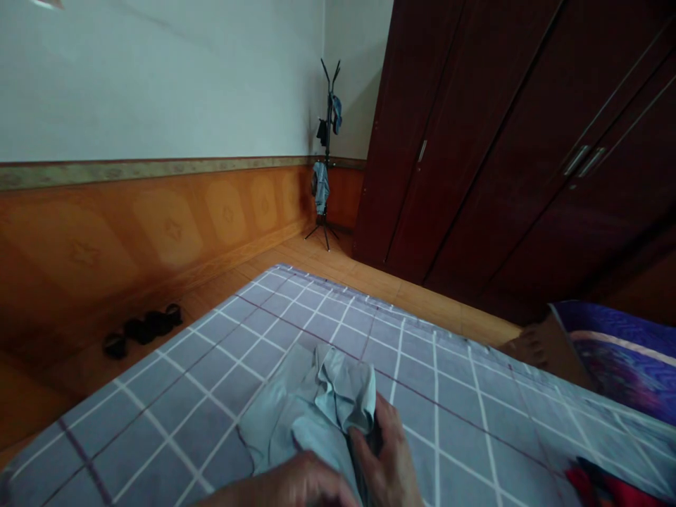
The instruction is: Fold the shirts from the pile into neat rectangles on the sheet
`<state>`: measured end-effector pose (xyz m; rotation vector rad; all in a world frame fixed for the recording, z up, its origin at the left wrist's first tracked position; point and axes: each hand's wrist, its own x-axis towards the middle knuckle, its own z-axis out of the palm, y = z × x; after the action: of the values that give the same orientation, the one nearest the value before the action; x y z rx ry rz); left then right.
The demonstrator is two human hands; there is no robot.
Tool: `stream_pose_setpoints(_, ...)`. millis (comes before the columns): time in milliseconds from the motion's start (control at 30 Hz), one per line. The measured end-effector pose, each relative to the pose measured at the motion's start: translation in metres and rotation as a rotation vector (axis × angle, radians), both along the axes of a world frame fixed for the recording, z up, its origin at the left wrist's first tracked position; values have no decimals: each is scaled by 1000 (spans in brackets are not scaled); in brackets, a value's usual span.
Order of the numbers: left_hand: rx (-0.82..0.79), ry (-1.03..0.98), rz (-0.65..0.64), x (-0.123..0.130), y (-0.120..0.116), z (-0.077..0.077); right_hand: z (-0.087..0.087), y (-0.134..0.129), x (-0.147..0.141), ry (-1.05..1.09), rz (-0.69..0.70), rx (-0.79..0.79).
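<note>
A pale grey-green garment (296, 412) lies crumpled and partly folded on the checked bed cover (211, 387). I cannot make out which kind of garment it is. At its right edge, my right hand (391, 454) has thumb and fingers closed around the cloth. My left hand (303, 482) is at the bottom of the view, over the near part of the garment. It is bent and slightly blurred, its fingertips are hidden, and whether it grips the cloth does not show.
Black shoes (142, 327) stand on the floor left of the bed. A coat rack (328, 141) holds hats and clothing in the corner. Dark red wardrobes (475, 155) line the right. Purple bedding (623, 352) and a red and black item (607, 486) are at right.
</note>
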<state>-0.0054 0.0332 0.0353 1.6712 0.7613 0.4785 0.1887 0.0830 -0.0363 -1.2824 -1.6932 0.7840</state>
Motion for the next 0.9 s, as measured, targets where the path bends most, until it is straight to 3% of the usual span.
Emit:
stream_pose_setpoints(100,270,140,427,-17,25,-11,-13,2,-3,-60,-62,139)
stream_pose_setpoints(167,442,294,595,-27,38,-28,-17,2,-4,-101,-82,187)
stream_pose_setpoints(267,581,485,690,-34,48,-54,-18,0,-7,-181,-80,233)
stream_pose_setpoints(367,669,538,705,-33,49,-63,-14,-2,-9,-238,-38,262)
stream_pose_setpoints(467,665,458,696,-25,46,-54,-8,-3,-9,-259,-1,257)
stream_pose_setpoints(667,414,231,703,0,39,-14,11,1,3,-91,-48,102)
stream_pose_setpoints(800,409,246,681,7,43,3,20,21,33,307,-339,-16)
stream_pose_setpoints(900,449,435,583,0,40,-1,22,40,65,499,-675,-61)
